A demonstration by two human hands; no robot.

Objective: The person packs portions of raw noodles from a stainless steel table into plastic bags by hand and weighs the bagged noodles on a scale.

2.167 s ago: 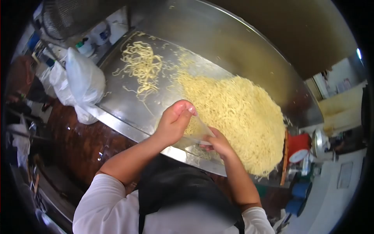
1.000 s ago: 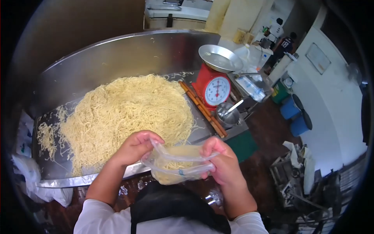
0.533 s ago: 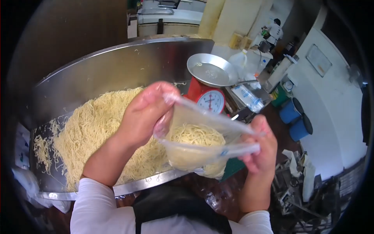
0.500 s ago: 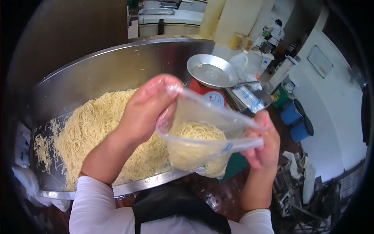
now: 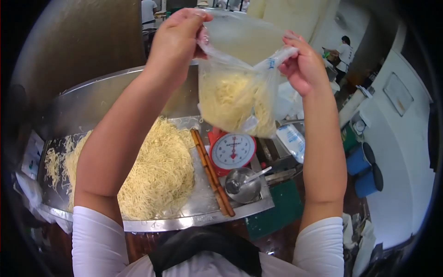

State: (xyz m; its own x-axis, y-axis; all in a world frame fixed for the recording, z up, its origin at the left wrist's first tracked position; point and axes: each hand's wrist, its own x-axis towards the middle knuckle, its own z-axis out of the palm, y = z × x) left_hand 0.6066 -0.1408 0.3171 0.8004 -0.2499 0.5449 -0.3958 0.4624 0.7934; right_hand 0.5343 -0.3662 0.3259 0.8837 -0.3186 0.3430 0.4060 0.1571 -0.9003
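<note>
A clear plastic bag (image 5: 237, 99) with yellow noodles inside hangs between my raised hands, in front of the upper middle of the view. My left hand (image 5: 181, 34) is closed on the bag's upper left edge. The upper right edge is pinched in my right hand (image 5: 302, 62). Below the bag stands a red scale (image 5: 233, 150) with a round white dial; its top is hidden by the bag. To the left, a large heap of loose noodles (image 5: 159, 173) lies on a metal tray (image 5: 180, 221), partly behind my left forearm.
Two brown sticks (image 5: 212, 173) lie beside the scale. A metal bowl (image 5: 243, 185) with a spoon sits at the tray's right end, above a green board (image 5: 277, 210). Blue buckets (image 5: 364, 171) stand at right. Two people (image 5: 344, 55) are in the background.
Both hands have risen with the bag, which now hangs upright above the scale. The sticks, the bowl and the dial have come into clear view.
</note>
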